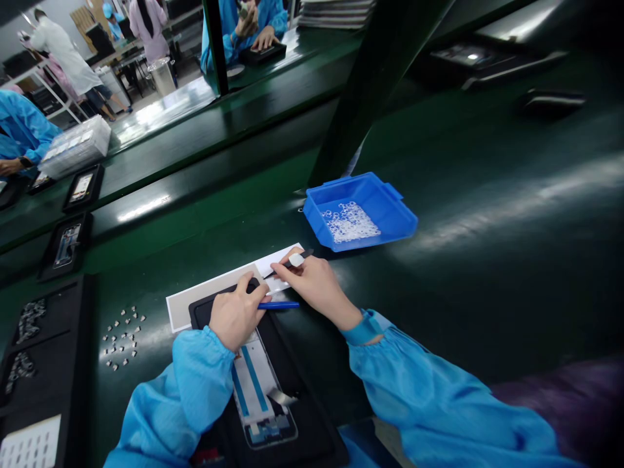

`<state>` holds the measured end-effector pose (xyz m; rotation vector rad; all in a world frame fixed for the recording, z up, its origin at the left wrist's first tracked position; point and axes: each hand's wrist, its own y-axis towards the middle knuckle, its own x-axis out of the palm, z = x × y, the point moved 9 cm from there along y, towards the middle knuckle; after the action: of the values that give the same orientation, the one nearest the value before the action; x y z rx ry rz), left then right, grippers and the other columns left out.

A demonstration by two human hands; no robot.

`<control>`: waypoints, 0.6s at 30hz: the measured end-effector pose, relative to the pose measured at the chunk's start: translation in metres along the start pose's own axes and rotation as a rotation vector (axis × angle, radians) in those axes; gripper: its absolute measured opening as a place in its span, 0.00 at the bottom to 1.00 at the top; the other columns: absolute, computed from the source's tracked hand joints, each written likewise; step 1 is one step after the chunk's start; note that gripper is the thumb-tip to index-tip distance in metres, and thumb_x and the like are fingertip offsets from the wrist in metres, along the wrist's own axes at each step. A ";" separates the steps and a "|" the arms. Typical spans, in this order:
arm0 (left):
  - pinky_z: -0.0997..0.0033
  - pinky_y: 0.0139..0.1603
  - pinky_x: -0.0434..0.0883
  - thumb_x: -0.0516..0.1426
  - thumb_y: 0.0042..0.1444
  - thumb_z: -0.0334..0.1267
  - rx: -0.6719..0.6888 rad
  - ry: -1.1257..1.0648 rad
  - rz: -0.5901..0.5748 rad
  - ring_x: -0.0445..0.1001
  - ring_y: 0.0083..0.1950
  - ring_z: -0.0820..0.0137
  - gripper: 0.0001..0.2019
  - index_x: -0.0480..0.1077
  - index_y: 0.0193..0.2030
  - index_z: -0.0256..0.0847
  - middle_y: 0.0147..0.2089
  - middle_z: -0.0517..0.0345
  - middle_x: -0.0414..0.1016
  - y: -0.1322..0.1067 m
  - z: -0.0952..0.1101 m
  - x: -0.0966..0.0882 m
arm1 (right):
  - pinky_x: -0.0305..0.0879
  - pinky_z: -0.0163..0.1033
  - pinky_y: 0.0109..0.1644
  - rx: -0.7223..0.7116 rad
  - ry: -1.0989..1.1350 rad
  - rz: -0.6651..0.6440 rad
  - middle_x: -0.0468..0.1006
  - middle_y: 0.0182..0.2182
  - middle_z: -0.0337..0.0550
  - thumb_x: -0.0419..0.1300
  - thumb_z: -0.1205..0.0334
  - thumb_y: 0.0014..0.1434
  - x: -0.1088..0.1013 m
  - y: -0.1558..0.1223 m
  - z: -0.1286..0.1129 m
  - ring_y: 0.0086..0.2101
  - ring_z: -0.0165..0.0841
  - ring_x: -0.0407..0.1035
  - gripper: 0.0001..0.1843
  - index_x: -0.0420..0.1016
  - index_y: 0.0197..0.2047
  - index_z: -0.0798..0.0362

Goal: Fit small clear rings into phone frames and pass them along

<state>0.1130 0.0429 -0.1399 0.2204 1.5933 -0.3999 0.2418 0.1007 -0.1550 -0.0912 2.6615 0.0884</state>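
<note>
My left hand lies over the upper end of a black padded tray, its fingers curled around a slim blue stick that juts out to the right. In my right hand is a pair of dark tweezers with a white patch on it, pinched between thumb and fingers. The tweezers' tips point down-left at a white-edged sheet near my left fingertips. Whether the tips grip anything is too small to tell. A phone frame with blue strips and a loose flex ribbon sits in the tray.
A blue bin of small clear rings stands beyond my right hand. Several small metal parts are scattered left, near a black compartment tray. More phone trays line the left. A dark post rises behind the bin; co-workers sit across.
</note>
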 end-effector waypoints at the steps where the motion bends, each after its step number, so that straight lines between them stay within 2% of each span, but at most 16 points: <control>1: 0.65 0.29 0.76 0.49 0.67 0.44 -0.002 0.001 0.000 0.80 0.37 0.62 0.14 0.70 0.55 0.53 0.63 0.49 0.66 0.000 0.000 0.000 | 0.65 0.39 0.32 0.005 0.009 0.005 0.80 0.24 0.40 0.61 0.56 0.56 -0.001 0.000 0.000 0.27 0.40 0.76 0.09 0.71 0.27 0.49; 6: 0.66 0.29 0.75 0.50 0.67 0.43 -0.006 -0.003 0.008 0.80 0.36 0.62 0.14 0.71 0.55 0.52 0.62 0.47 0.67 -0.001 0.000 -0.002 | 0.66 0.40 0.34 0.020 0.017 -0.002 0.81 0.25 0.41 0.61 0.57 0.56 0.000 0.000 0.000 0.29 0.41 0.77 0.09 0.72 0.27 0.50; 10: 0.64 0.30 0.76 0.49 0.67 0.43 -0.010 -0.012 0.005 0.80 0.37 0.61 0.15 0.70 0.56 0.51 0.64 0.47 0.65 0.000 -0.001 0.000 | 0.68 0.41 0.35 0.063 0.076 -0.024 0.81 0.24 0.42 0.62 0.56 0.56 0.004 0.002 0.009 0.30 0.42 0.78 0.08 0.74 0.28 0.50; 15: 0.63 0.34 0.77 0.49 0.67 0.43 -0.017 -0.060 -0.010 0.80 0.41 0.61 0.16 0.69 0.59 0.55 0.67 0.52 0.63 -0.002 -0.002 0.000 | 0.72 0.40 0.32 0.115 0.432 0.047 0.80 0.23 0.42 0.67 0.46 0.50 -0.002 0.005 0.019 0.28 0.42 0.78 0.18 0.70 0.27 0.50; 18: 0.67 0.40 0.77 0.51 0.66 0.40 -0.092 -0.210 0.102 0.79 0.46 0.63 0.17 0.69 0.60 0.55 0.66 0.53 0.64 -0.012 -0.020 -0.020 | 0.71 0.38 0.29 0.117 0.567 0.090 0.79 0.22 0.42 0.68 0.41 0.47 -0.005 -0.002 0.013 0.27 0.40 0.77 0.22 0.68 0.27 0.50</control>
<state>0.0909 0.0413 -0.1182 0.1817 1.3841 -0.2609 0.2519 0.1004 -0.1641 0.0516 3.2299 -0.0767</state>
